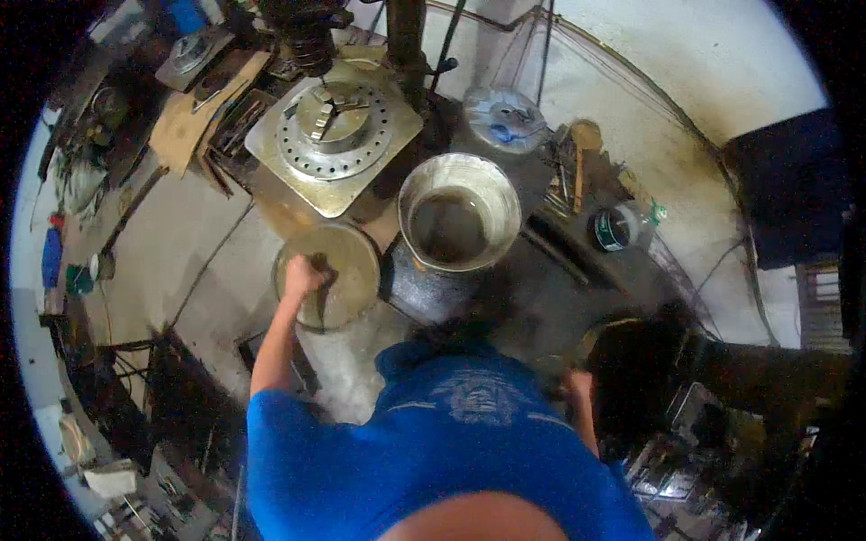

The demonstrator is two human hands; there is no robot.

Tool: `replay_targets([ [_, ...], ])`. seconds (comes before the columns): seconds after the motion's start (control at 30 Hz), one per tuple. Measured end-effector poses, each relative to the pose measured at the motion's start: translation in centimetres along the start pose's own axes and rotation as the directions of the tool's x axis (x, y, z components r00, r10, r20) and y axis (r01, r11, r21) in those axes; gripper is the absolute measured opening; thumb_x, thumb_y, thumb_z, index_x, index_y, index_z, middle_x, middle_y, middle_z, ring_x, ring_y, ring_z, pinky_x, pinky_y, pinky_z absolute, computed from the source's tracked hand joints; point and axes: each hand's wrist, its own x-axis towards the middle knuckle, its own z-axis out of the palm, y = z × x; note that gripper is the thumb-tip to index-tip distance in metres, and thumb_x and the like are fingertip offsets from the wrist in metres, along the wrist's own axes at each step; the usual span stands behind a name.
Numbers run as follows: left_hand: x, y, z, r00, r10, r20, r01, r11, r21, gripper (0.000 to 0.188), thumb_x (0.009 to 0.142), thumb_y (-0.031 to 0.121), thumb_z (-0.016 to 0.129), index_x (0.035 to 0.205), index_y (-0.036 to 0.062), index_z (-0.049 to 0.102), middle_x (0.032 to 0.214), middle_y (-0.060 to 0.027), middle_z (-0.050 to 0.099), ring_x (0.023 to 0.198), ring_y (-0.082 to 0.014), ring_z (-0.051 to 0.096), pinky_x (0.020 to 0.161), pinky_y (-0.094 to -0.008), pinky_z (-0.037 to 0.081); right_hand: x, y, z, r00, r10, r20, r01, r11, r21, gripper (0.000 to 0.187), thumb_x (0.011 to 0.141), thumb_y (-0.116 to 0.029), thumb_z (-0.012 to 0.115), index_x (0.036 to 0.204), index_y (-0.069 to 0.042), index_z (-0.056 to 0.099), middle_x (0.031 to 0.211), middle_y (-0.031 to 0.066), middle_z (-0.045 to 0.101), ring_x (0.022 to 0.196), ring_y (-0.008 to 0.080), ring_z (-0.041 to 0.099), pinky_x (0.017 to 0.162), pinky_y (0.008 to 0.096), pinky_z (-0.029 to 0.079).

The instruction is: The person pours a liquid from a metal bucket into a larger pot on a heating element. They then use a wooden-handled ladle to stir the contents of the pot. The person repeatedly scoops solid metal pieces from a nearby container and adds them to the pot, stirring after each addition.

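Observation:
My left hand (307,275) is closed above a round, dull-metal piece (350,270), which looks like a shallow pan or a lid. Whatever the fingers may hold is hidden. To the right of that round piece stands a metal bucket (413,194) with dark contents at its bottom. My right hand (577,382) hangs low at my right side, beside a dark bulky object (636,356). Its fingers are small and blurred, so their grip does not show.
Ahead, a three-jaw chuck (334,122) sits on a square metal plate (329,200) under a drilling machine (302,41). Behind the bucket is a plastic-covered tub (503,119). A dark-labelled container (616,228) and tools (577,171) lie to the right; cardboard (180,126) lies far left.

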Motion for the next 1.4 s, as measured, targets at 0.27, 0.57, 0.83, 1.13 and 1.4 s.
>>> replay_targets([
  [0.27, 13.5, -3.7, 6.1, 0.976, 0.217, 0.022, -0.217, 0.976, -0.011, 0.043, 0.06, 0.027, 0.067, 0.097, 0.0077, 0.059, 0.093, -0.0115, 0.061, 0.085, -0.027, 0.058, 0.072, -0.0351, 0.046, -2.5, 1.8, 10.4, 0.949, 0.022, -0.315, 0.229, 0.637, 0.736, 0.022, 0.065, -0.016, 0.058, 0.086, -0.009, 0.059, 0.079, 0.0073, 0.059, 0.06, 0.0214, 0.056, 0.049, 0.0341, 0.045],
  [0.57, 12.9, -2.7, 9.2, 0.99, 0.052, -0.133, -0.032, 0.988, 0.15, 0.045, 0.069, 0.035, 0.06, 0.106, 0.0103, 0.054, 0.105, -0.0104, 0.056, 0.098, -0.0283, 0.051, 0.085, -0.0353, 0.039, 0.9, 1.5, -2.3, 0.928, 0.308, 0.212, -0.185, -0.113, 0.976, 0.018, 0.071, -0.012, 0.056, 0.085, 0.0, 0.059, 0.079, 0.0098, 0.06, 0.06, 0.0217, 0.058, 0.054, 0.0294, 0.046],
  [0.83, 11.6, -5.8, 10.6, 0.94, 0.003, -0.342, 0.06, 0.983, 0.175, 0.046, 0.075, 0.035, 0.056, 0.111, 0.0063, 0.05, 0.106, -0.0132, 0.055, 0.094, -0.0275, 0.053, 0.08, -0.0358, 0.042, 14.0, -3.9, -24.7, 0.947, -0.211, -0.243, 0.283, 0.185, 0.941, 0.026, 0.068, -0.012, 0.057, 0.089, 0.001, 0.061, 0.073, 0.0032, 0.06, 0.06, 0.0111, 0.053, 0.054, 0.0258, 0.043],
  [1.13, 12.4, -0.1, 9.9, 0.85, -0.495, -0.181, 0.455, 0.863, -0.221, 0.031, 0.066, 0.027, 0.058, 0.09, 0.0079, 0.061, 0.087, -0.0169, 0.06, 0.082, -0.0319, 0.058, 0.07, -0.0413, 0.047, 15.5, -3.6, -16.1, 0.73, -0.354, -0.585, 0.683, 0.411, 0.603, 0.014, 0.073, -0.004, 0.053, 0.083, 0.004, 0.058, 0.064, 0.0063, 0.055, 0.055, 0.0148, 0.052, 0.05, 0.0256, 0.043],
  [1.4, 4.0, -2.8, 11.4, 0.835, -0.501, -0.228, 0.209, 0.672, -0.71, 0.025, 0.066, 0.015, 0.054, 0.085, -0.001, 0.059, 0.071, -0.0204, 0.058, 0.068, -0.0288, 0.059, 0.062, -0.0372, 0.046, 10.1, -10.1, -21.2, 0.885, -0.464, -0.031, 0.11, 0.143, 0.984, 0.019, 0.073, 0.003, 0.049, 0.089, 0.008, 0.058, 0.088, 0.0161, 0.06, 0.078, 0.021, 0.058, 0.072, 0.031, 0.046],
])
